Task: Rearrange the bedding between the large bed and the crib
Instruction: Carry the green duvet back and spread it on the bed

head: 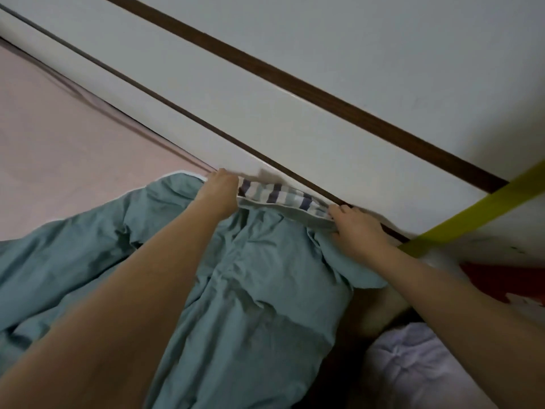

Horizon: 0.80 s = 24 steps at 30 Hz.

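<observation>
My left hand (221, 192) and right hand (355, 228) both grip the far edge of the teal quilt (250, 290), where its striped underside (283, 196) shows. The quilt lies rumpled on the pink sheet (59, 149), its far edge against the white headboard (265, 122). A pale blanket (418, 367) sits near right.

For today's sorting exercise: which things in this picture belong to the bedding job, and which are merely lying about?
In the job:
teal duvet, striped on its underside
left hand, at the duvet's top edge
right hand, gripping that edge
pink bed sheet

Lying about:
yellow-green strap
white crumpled fabric
red patterned item
white panel with a dark strip
</observation>
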Each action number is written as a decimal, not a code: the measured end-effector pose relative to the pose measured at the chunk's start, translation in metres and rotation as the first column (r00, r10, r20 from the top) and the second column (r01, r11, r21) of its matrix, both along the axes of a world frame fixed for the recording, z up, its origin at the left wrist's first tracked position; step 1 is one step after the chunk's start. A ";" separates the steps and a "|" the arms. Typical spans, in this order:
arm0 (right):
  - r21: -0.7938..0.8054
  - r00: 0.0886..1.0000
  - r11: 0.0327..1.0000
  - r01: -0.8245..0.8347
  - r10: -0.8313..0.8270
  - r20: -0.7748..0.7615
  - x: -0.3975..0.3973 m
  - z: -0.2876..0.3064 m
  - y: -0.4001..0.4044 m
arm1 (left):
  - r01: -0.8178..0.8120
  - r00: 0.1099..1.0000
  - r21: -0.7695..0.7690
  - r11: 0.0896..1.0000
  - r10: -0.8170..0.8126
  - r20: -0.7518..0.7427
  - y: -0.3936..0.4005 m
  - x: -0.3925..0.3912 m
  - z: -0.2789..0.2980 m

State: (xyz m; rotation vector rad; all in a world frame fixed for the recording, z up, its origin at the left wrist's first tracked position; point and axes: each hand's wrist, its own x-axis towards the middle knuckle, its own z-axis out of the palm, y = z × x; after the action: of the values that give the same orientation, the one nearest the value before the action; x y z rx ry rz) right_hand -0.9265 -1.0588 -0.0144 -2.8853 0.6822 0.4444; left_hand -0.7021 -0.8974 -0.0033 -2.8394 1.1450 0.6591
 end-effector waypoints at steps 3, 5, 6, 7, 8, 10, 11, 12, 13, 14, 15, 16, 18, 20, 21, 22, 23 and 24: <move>0.075 0.997 0.995 0.059 -0.062 0.041 -0.005 -0.010 0.019 | -0.023 0.998 0.034 0.999 0.025 -0.057 0.027 -0.009 -0.005; 0.057 0.993 0.995 0.082 -0.087 0.085 -0.001 -0.013 0.035 | -0.043 0.997 0.080 0.996 0.048 -0.062 0.049 -0.011 -0.002; 0.054 0.992 0.997 0.062 -0.067 0.105 0.004 -0.011 0.045 | -0.060 0.996 0.098 0.993 0.066 -0.056 0.063 -0.011 0.000; 0.064 0.992 0.998 0.022 -0.030 0.122 0.010 -0.009 0.057 | -0.082 0.995 0.108 0.991 0.088 -0.050 0.077 -0.011 0.004; 0.078 0.990 0.996 -0.049 0.038 0.139 0.024 -0.002 0.075 | -0.133 0.990 0.114 0.985 0.138 -0.037 0.103 -0.009 0.013; 0.114 0.981 0.984 -0.140 0.122 0.152 0.044 0.007 0.100 | -0.198 0.979 0.130 0.972 0.202 -0.020 0.136 -0.003 0.024; 0.122 0.971 0.973 -0.195 0.174 0.162 0.057 0.014 0.117 | -0.231 0.972 0.133 0.964 0.235 -0.014 0.158 -0.001 0.031; 0.122 0.961 0.962 -0.245 0.223 0.164 0.071 0.020 0.136 | -0.269 0.962 0.131 0.954 0.272 -0.006 0.181 0.003 0.039; 0.133 0.952 0.951 -0.279 0.256 0.167 0.081 0.024 0.147 | -0.295 0.955 0.121 0.948 0.296 0.009 0.195 0.006 0.045; 0.143 0.941 0.937 -0.319 0.295 0.167 0.094 0.030 0.160 | -0.340 0.940 0.105 0.935 0.340 0.018 0.213 0.008 0.052; 0.149 0.924 0.917 -0.370 0.346 0.164 0.107 0.035 0.177 | -0.387 0.922 0.088 0.918 0.387 0.018 0.234 0.009 0.059; 0.150 0.906 0.897 -0.416 0.394 0.158 0.120 0.039 0.191 | -0.435 0.900 0.069 0.898 0.435 0.011 0.252 0.010 0.064; 0.157 0.873 0.860 -0.485 0.465 0.149 0.155 0.039 0.221 | -0.533 0.846 0.026 0.846 0.533 0.004 0.289 0.015 0.065; 0.162 0.848 0.833 -0.529 0.516 0.119 0.196 0.030 0.251 | -0.626 0.780 -0.001 0.780 0.625 -0.036 0.320 0.021 0.057; 0.179 0.840 0.821 -0.543 0.532 0.106 0.214 0.023 0.262 | -0.663 0.748 -0.012 0.748 0.662 -0.058 0.332 0.023 0.052; 0.192 0.828 0.806 -0.559 0.552 0.094 0.233 0.016 0.273 | -0.703 0.711 -0.026 0.711 0.700 -0.071 0.342 0.026 0.045; 0.205 0.803 0.778 -0.594 0.588 0.093 0.257 0.006 0.287 | -0.739 0.673 -0.046 0.672 0.735 -0.085 0.353 0.032 0.037; 0.217 0.796 0.769 -0.602 0.598 0.090 0.269 0.002 0.292 | -0.767 0.641 -0.061 0.638 0.760 -0.109 0.356 0.033 0.031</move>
State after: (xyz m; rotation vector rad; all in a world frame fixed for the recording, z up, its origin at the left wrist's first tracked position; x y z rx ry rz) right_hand -0.6573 -0.7665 -0.0125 -2.8038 -0.3213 0.5249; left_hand -0.6689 -0.5409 0.0275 -3.3512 -0.1435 0.7177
